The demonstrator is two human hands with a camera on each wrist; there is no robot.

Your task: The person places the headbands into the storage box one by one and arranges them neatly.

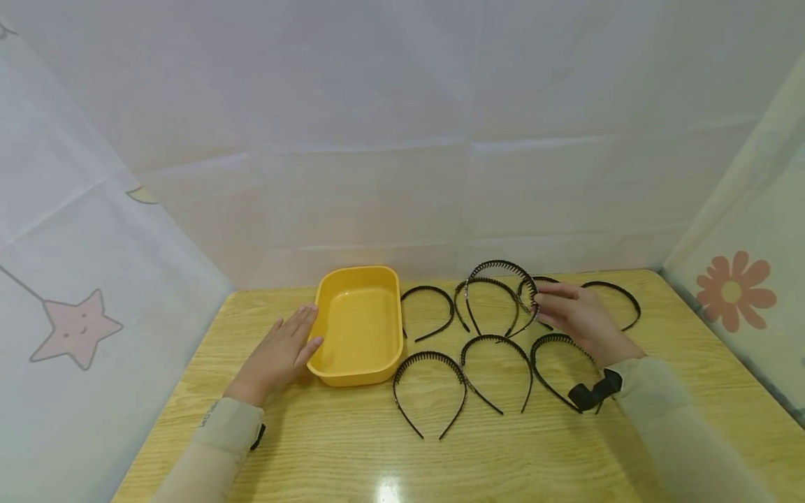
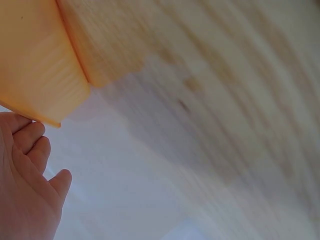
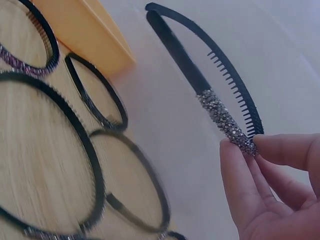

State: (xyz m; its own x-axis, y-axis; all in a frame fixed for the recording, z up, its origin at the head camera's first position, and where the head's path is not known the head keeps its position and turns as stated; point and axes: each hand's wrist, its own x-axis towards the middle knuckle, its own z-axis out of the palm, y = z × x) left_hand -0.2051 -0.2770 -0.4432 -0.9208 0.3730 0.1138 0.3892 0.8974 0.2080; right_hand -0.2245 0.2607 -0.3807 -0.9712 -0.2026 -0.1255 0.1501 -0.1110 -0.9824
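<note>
My right hand (image 1: 585, 318) pinches a black toothed headband (image 1: 503, 264) between thumb and fingers, lifted above the table. In the right wrist view this headband (image 3: 220, 115) carries a band of glittering silver stones, and the fingertips grip it there. To the left stands a yellow plastic tray (image 1: 355, 328) with nothing in it. My left hand (image 1: 273, 356) lies along the tray's left side, fingers fairly straight at its rim. The left wrist view shows these fingers (image 2: 37, 137) by the tray's edge (image 2: 47, 121).
Several more black headbands lie on the wooden table (image 1: 352, 447) right of the tray: a front row with one headband (image 1: 430, 355) nearest the tray, and a back row ending in a headband (image 1: 632, 300) at the far right. A white cloth wall (image 1: 377, 175) stands behind.
</note>
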